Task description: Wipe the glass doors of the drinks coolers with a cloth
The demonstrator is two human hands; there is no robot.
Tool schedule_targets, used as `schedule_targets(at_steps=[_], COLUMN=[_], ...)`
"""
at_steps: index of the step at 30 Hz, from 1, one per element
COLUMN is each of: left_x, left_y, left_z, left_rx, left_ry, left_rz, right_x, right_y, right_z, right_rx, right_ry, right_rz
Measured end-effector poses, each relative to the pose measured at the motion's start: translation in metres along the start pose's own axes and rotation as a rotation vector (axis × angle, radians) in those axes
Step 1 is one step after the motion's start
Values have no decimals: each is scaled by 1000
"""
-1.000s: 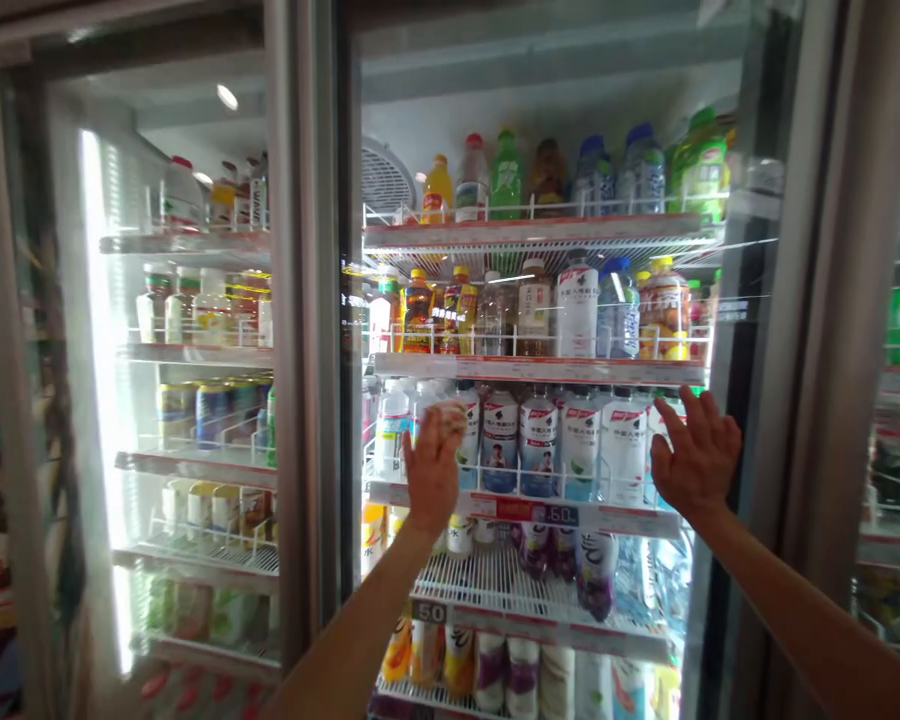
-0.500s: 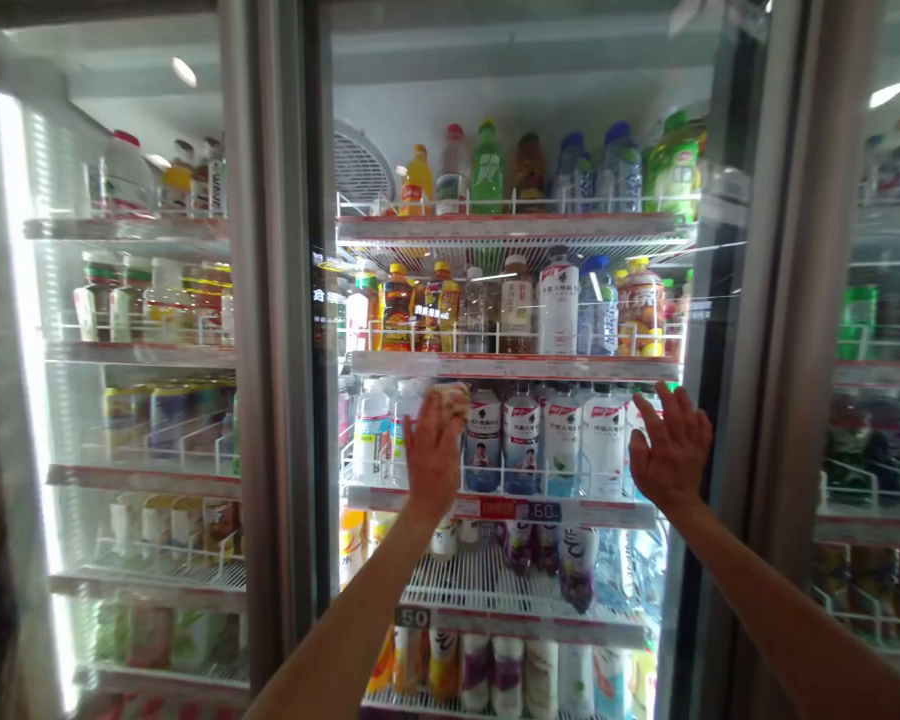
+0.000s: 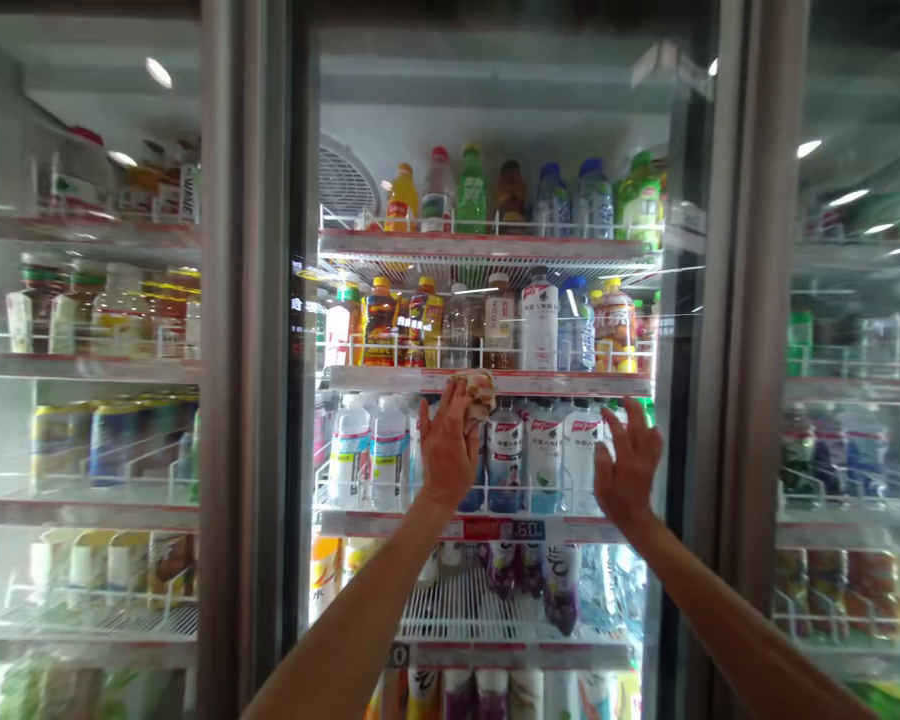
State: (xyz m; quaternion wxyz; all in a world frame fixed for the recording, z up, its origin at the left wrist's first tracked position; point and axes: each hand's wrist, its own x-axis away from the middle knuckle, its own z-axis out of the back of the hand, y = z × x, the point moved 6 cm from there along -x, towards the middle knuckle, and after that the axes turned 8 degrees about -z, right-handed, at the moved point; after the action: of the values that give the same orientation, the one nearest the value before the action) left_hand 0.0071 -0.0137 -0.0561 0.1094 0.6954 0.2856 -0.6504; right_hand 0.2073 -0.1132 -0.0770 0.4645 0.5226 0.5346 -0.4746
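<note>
A crumpled, light-coloured cloth [image 3: 480,392] is under the fingers of my left hand [image 3: 450,450], which holds it up at the glass door [image 3: 495,90] of a drinks fridge. Behind that hand, inside, stand white-labelled bottles [image 3: 546,455] on the middle shelf [image 3: 420,524]. My right hand [image 3: 630,460] is raised further right, its fingers apart and nothing in it. It is at or close to the glass; I cannot tell whether it touches.
Metal door frames [image 3: 229,360] stand to the left, with another [image 3: 757,360] to the right. Juice and soda bottles [image 3: 472,190] fill the top shelf. Purple bottles [image 3: 562,585] lean on a lower rack. Neighbouring glass-fronted sections hold cans [image 3: 112,440] and more drinks.
My left hand has moved right across the glass with the cloth. My right hand has come slightly left, fingers still apart. The whole view has shifted a little.
</note>
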Motion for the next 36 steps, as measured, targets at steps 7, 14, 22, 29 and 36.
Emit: schedule_targets(at_steps=[7,14,22,29,36], left_x=[9,37,38,37,49], left_y=[-3,-59,-55,-60,-55], left_z=[8,48,43,45,48], left_rx=[26,-252,-291,-280,-296], left_ry=[-282,-196,-193,-191,-143], left_rz=[-165,-245,-244,-242,-184], right_x=[-16,-12,-57,25,59], right_y=[-135,-142,44,-85,31], right_z=[-43,-72,-1,-42,17], right_rx=[-487,-87,187,-16,227], right_ry=[-197,-81,216,-150,67], right_rz=[20,146,-218,281,-46])
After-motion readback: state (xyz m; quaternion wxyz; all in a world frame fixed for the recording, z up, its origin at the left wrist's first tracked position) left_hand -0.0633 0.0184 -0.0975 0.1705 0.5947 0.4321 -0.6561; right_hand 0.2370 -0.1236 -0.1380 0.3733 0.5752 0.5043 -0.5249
